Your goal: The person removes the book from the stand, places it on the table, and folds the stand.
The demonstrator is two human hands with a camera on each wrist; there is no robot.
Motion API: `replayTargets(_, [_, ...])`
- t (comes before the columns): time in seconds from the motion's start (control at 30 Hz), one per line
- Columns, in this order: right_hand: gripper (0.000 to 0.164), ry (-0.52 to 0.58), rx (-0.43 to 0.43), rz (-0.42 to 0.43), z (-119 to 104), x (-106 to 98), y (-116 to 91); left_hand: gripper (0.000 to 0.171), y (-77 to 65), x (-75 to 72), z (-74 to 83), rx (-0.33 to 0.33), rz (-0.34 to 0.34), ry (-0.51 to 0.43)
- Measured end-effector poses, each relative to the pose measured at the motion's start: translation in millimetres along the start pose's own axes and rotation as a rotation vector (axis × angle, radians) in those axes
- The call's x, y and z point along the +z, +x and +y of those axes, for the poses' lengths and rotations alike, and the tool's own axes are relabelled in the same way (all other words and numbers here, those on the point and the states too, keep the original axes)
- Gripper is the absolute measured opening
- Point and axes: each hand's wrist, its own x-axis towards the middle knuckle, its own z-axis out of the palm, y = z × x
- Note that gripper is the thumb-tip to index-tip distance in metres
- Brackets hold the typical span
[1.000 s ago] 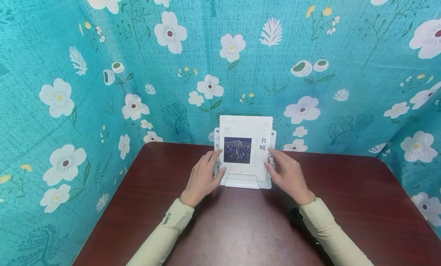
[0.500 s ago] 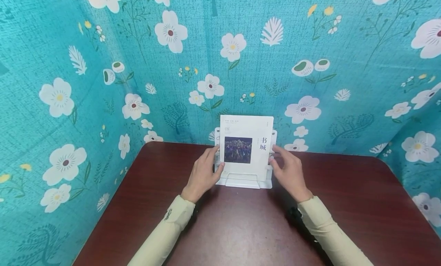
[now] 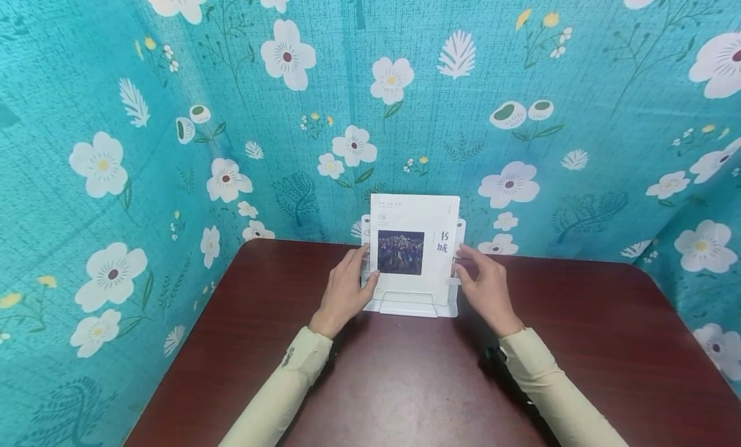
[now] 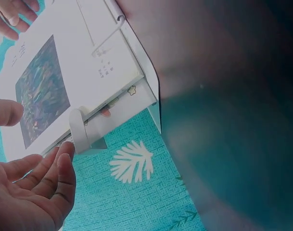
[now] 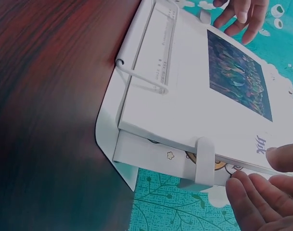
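Note:
A white book (image 3: 402, 253) with a dark square picture on its cover stands tilted back on a white book stand (image 3: 408, 312). The stand has a wire holder (image 5: 144, 79) across the book's lower part and a clip at each side, one (image 4: 79, 130) in the left wrist view, the other (image 5: 204, 162) in the right. At the book's left edge is my left hand (image 3: 344, 291), thumb over the cover and fingers loosely bent beside the clip. My right hand (image 3: 487, 291) is at the right edge, thumb near the cover, relaxed fingertips by the stand's side.
The stand sits near the back edge of a dark red-brown table (image 3: 393, 383). Close behind hangs a turquoise cloth (image 3: 347, 80) printed with white flowers, which also runs along both sides.
My right hand has shifted slightly right, its thumb and fingertips off the cover and out to the stand's side. The left hand has barely moved; book and stand stay put.

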Motion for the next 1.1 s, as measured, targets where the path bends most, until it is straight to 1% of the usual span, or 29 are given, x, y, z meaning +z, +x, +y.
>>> replayTargets(0.33, [0.043,0.019,0.091,-0.031,3.2,3.4,3.7,0.057,2.1,4.3,0.6,-0.019,0.017,-0.004])
replayTargets(0.63, [0.039,0.033,0.15,-0.039,0.2,0.6,9.0,0.053,4.8,4.7,2.6,-0.062,0.013,-0.038])
replayTargets(0.9, [0.037,0.058,0.155,-0.05,0.7,1.3,10.2,0.05,4.0,3.9,4.2,-0.111,0.009,-0.092])
replayTargets(1.1, [0.034,0.036,0.17,-0.047,-2.6,2.3,10.4,0.048,4.4,7.0,2.2,-0.129,0.018,-0.108])
